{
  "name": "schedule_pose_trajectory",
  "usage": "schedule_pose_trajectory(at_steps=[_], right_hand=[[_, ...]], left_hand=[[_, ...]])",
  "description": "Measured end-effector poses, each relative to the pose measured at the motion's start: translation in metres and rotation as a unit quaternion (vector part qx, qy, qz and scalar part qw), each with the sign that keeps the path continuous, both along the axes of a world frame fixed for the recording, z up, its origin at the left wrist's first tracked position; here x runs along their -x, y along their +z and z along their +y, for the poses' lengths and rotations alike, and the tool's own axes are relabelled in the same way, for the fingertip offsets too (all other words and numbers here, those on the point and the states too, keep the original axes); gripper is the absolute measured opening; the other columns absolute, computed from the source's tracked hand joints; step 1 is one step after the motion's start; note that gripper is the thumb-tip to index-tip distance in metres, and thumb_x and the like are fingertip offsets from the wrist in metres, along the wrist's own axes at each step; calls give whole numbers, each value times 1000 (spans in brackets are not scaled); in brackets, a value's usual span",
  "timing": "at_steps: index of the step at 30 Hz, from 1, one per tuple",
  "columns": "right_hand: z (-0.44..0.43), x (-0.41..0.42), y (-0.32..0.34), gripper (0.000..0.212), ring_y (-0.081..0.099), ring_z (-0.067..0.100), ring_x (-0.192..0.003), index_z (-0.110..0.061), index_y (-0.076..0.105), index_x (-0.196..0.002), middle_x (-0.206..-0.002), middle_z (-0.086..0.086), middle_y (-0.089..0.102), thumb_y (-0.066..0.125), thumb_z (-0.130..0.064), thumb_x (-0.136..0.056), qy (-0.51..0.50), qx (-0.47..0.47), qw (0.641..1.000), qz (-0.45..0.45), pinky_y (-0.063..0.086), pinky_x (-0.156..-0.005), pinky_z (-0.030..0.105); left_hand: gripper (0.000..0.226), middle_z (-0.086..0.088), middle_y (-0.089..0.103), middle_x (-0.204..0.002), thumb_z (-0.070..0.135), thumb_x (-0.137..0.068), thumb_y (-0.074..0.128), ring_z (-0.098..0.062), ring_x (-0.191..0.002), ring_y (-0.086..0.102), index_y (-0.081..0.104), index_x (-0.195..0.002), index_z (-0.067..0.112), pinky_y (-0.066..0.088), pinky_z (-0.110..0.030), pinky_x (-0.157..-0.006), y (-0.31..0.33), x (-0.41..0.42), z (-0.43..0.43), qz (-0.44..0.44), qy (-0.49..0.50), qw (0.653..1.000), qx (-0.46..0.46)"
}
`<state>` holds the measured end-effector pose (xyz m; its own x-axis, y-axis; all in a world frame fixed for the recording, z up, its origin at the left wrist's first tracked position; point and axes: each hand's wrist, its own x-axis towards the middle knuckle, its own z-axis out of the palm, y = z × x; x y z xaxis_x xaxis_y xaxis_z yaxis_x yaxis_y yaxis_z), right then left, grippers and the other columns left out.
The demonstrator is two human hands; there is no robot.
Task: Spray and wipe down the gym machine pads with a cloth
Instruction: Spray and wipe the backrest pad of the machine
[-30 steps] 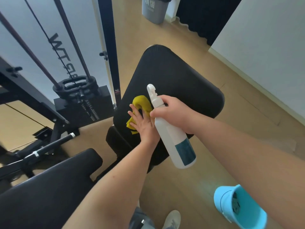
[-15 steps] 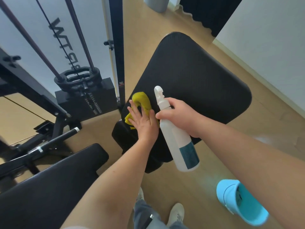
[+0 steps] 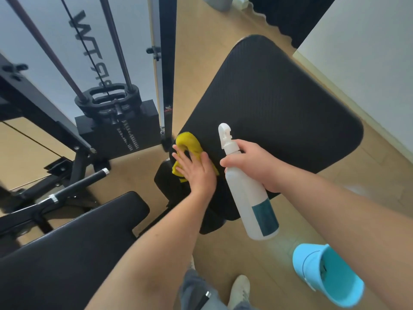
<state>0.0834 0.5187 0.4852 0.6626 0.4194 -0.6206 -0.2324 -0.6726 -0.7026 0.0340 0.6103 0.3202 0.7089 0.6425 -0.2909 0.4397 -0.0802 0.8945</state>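
Note:
A large black pad [image 3: 274, 108] of the gym machine fills the middle of the view. My left hand [image 3: 196, 170] lies flat, fingers straight, pressing a yellow cloth [image 3: 188, 143] onto the pad's near left corner. Just to its right my right hand [image 3: 257, 164] grips the neck of a white spray bottle [image 3: 248, 191] with a teal label. The bottle's nozzle points up and away over the pad, and its base hangs toward me. A second black pad [image 3: 67, 249] lies at the lower left.
A weight stack [image 3: 116, 128] with guide rods and a black upright post [image 3: 166, 70] stands left of the pad. A chrome-tipped bar [image 3: 73, 186] juts out at the left. A light blue bucket [image 3: 326, 276] sits on the wood floor at lower right. A white wall [image 3: 368, 52] runs along the right.
My view has come closer to the pad. My left hand with the cloth has stayed at the pad's near left corner, and my right hand still holds the bottle beside it.

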Motion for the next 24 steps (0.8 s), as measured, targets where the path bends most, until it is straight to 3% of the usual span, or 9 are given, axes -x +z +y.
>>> schedule_pose_trajectory(at_steps=[4, 12, 19, 24], right_hand=[[-1, -2, -2, 24, 71, 22, -81, -27, 65, -112, -102, 10, 72, 74, -23, -90, -12, -4, 1000, 6, 61, -72, 39], [-29, 13, -2, 25, 72, 23, -83, -32, 64, -111, -102, 9, 73, 75, -27, -89, -21, -14, 999, 20, 62, -71, 40], [-69, 32, 6, 22, 72, 16, -82, -37, 62, -108, -95, -1, 72, 74, -29, -91, 18, -16, 1000, 0, 58, -66, 31], [-106, 41, 12, 18, 71, 18, -79, -33, 63, -102, -94, 2, 72, 74, -25, -90, 20, -28, 999, -5, 59, -70, 36]], left_hand=[[62, -8, -16, -170, 40, -109, 25, -29, -156, -18, -21, -150, 31, -12, -55, -123, -7, -12, 38, -11, 19, 1000, 3], [59, 6, -15, -170, 44, -111, 21, -29, -156, -15, 0, -164, 27, -6, -57, -124, -9, -17, 34, 38, 62, 997, 35], [61, 10, -18, -169, 46, -110, 22, -23, -156, -17, -7, -162, 32, -4, -55, -123, -7, 20, -35, 45, 81, 992, 86], [62, 9, -20, -169, 46, -111, 21, -16, -155, -21, -16, -159, 37, -7, -53, -122, -6, 50, -97, 26, 87, 990, 109]])
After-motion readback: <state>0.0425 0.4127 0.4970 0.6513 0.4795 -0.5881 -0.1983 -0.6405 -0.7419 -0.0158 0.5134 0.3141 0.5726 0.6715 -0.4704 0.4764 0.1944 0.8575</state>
